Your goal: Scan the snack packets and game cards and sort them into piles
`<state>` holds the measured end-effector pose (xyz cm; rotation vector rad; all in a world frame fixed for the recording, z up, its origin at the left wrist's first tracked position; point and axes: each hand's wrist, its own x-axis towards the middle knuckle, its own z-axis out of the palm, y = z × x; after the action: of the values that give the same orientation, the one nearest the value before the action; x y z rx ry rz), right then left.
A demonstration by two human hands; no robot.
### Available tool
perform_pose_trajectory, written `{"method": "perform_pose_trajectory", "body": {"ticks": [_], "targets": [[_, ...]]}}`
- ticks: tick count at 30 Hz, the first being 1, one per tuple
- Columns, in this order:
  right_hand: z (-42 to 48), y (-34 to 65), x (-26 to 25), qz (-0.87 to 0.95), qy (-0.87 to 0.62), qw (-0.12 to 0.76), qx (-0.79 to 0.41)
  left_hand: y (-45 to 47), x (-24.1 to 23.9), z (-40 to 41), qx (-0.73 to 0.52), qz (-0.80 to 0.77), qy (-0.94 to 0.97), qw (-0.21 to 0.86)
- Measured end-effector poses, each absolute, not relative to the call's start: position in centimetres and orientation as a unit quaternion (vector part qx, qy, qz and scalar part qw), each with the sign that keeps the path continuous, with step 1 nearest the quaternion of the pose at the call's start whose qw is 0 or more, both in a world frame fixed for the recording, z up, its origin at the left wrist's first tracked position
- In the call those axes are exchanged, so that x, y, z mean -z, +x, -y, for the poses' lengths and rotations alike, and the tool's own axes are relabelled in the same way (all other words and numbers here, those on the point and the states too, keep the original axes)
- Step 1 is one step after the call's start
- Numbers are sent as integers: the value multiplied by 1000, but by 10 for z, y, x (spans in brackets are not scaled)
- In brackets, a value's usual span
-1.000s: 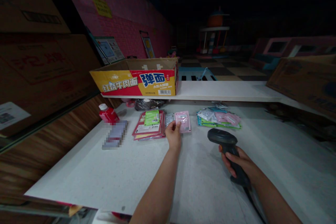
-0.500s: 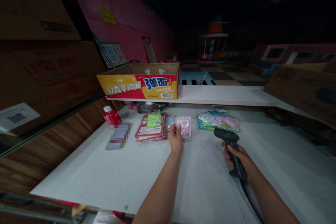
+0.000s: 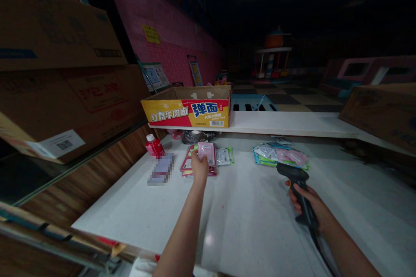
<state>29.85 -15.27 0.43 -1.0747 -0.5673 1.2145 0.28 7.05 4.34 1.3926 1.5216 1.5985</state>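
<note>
Above the red packet stack on the bench, left hand pinches a pink packet: light, thin, flexible; grip by an edge. Right hand clasps the barcode scanner.

Dim room w/ pink brick wall, white counter, checkered floor.

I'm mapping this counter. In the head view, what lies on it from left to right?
Red bottle → red packet stack → pink packet in the left hand → loose packet pile → scanner in the right hand.
</note>
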Motion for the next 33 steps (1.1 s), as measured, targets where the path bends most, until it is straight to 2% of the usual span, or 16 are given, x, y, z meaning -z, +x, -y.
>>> {"method": "perform_pose_trajectory", "body": {"ticks": [3,8,11,15,21,24,27,33], "targets": [[152,298,-3,249,-472,657,-533,-19,-52,-71,-513,-627,554,189],[152,300,0,252,-466,656,-538,-26,-66,-56,-311,-722,618,31],[152,301,3,251,-464,659,-536,-26,-69,-49,-248,-737,628,4],[153,300,3,249,-468,662,-530,-26,-67,-45,-241,-733,636,0],[152,301,-2,242,-462,664,-536,-6,-70,-41,-314,-668,672,-56],[150,304,-2,235,-461,669,-533,21,-72,-40,-350,-597,720,-48],[148,307,0,221,-455,685,-524,58,-66,-40,-355,-530,770,7],[145,305,-6,204,-456,701,-509,142,-53,-43,-255,-481,827,141]]}}
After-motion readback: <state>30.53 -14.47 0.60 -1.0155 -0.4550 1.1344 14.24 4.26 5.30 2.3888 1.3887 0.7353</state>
